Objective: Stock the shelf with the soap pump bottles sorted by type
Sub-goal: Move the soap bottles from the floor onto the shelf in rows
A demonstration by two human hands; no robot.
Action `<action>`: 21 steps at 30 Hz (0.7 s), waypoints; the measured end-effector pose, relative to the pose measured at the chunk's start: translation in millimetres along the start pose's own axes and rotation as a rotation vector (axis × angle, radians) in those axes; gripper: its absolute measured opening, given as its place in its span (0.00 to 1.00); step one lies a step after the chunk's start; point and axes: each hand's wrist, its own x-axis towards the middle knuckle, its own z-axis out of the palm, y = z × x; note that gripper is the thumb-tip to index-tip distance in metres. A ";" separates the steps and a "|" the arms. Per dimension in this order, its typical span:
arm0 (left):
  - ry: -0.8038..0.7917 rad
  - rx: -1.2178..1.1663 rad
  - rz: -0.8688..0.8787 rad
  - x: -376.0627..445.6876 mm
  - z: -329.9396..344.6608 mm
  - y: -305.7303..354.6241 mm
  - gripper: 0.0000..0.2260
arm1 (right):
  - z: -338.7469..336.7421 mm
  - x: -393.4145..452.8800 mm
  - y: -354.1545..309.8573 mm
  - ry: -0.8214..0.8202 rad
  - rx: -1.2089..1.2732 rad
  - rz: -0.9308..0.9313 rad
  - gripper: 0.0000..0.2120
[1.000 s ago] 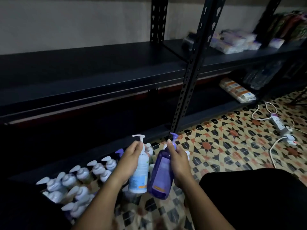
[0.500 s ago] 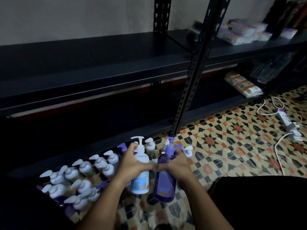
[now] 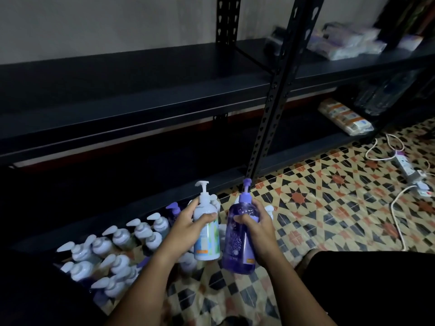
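My left hand [image 3: 188, 223] grips a white pump bottle [image 3: 208, 241] with a pale blue and green label, held upright above the floor. Right beside it, my right hand [image 3: 259, 228] grips a clear purple pump bottle [image 3: 237, 243] around its shoulder, also upright. Both bottles sit close together, nearly touching. Several more pump bottles [image 3: 113, 257], mostly white-topped with a few purple ones, stand on the floor to the left under my left arm. The dark metal shelf [image 3: 131, 90] stretches across in front of me, its left boards bare.
A perforated black upright post [image 3: 275, 95] stands just behind the bottles. Packaged goods [image 3: 343, 44] lie on the right shelf, with more packs [image 3: 344, 116] below. A white power strip with cables [image 3: 408, 171] lies on the patterned tile floor. My dark-clothed knee [image 3: 367, 288] fills the lower right.
Both hands shifted their grips to the upper bodies of the bottles and lifted them slightly, standing them more upright. The view tilted a little.
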 end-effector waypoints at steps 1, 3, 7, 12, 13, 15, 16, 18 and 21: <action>0.004 -0.010 0.006 -0.2 3.0 -0.3 0.16 | -0.3 -0.9 -1.3 -0.016 -0.009 -0.005 0.28; 0.033 -0.033 0.019 -1.9 9.4 -2.5 0.21 | -0.7 -1.2 -0.8 -0.050 -0.015 0.010 0.37; 0.080 -0.034 0.028 -2.3 11.6 -12.9 0.28 | -1.5 -1.3 -0.8 -0.099 -0.067 0.052 0.48; 0.136 -0.055 -0.026 2.6 8.1 -19.8 0.32 | -0.5 -2.0 -2.8 -0.018 -0.039 0.004 0.42; 0.141 -0.059 -0.031 3.3 8.5 -20.8 0.31 | -1.0 -1.9 -1.5 0.002 -0.027 -0.006 0.41; 0.162 -0.076 -0.025 4.4 9.6 -22.4 0.31 | -1.9 -1.6 0.8 0.028 -0.007 -0.025 0.36; 0.188 -0.075 -0.010 5.4 9.4 -23.0 0.31 | -2.4 -1.4 1.0 0.031 -0.006 -0.035 0.33; 0.250 -0.061 0.017 7.0 8.3 -23.4 0.30 | -2.6 0.5 1.1 0.020 0.002 -0.042 0.27; 0.279 -0.081 0.050 8.3 2.6 -19.2 0.30 | -2.4 3.4 0.8 -0.009 0.050 -0.010 0.26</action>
